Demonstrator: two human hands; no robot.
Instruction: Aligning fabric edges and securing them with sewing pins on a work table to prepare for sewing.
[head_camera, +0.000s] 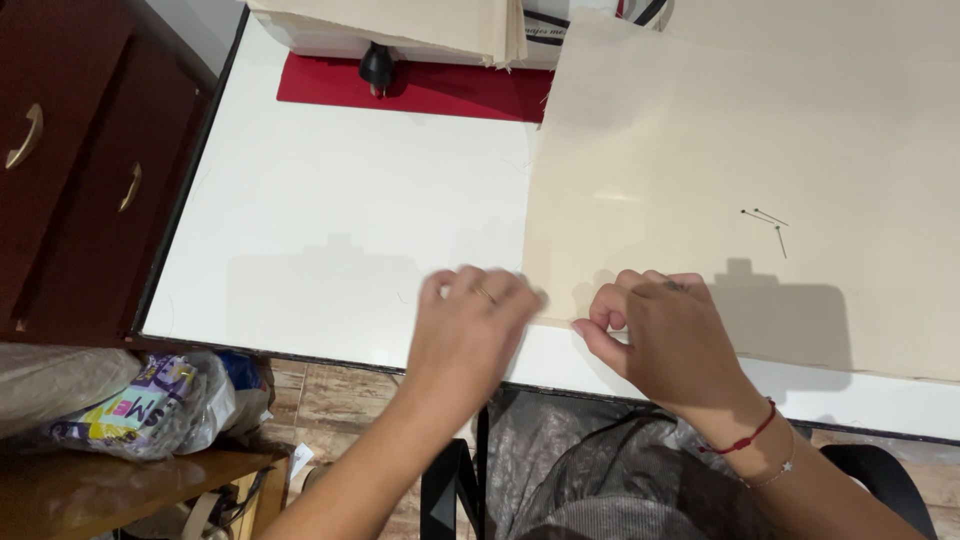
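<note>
We look down on a white table (330, 190) where a large sheet of cream fabric (740, 150) lies flat, filling the side from twelve round to four o'clock, with its near left corner coming to the centre of our view, just beside both hands. Our left hand (472, 322) rests palm down at about six o'clock, fingers spread and a little blurred, pressing on the table right at that corner; it seems to cover the edge rather than pinch it, and we cannot tell whether any cloth is under the fingertips. Our right hand (655, 335), just beside it toward five o'clock, is curled with thumb and forefinger pinched together on the near edge of the fabric, the other fingers folded in; a red cord bracelet (745, 438) sits on its wrist. We judge that the work in hand is squaring or turning up the near corner of the sheet, one hand steadying while the other nips the edge. Three pins (768, 222) lie loose on the cloth toward three o'clock, well apart from both hands. Any next move calls for keeping the edge held flat and taut between the hands so it does not slip. At twelve o'clock a stack of folded cream cloth (400, 25) sits over a red mat (420, 95); a dark wooden cabinet (70, 150) stands at nine o'clock, a crumpled plastic bag (150, 400) at seven.
</note>
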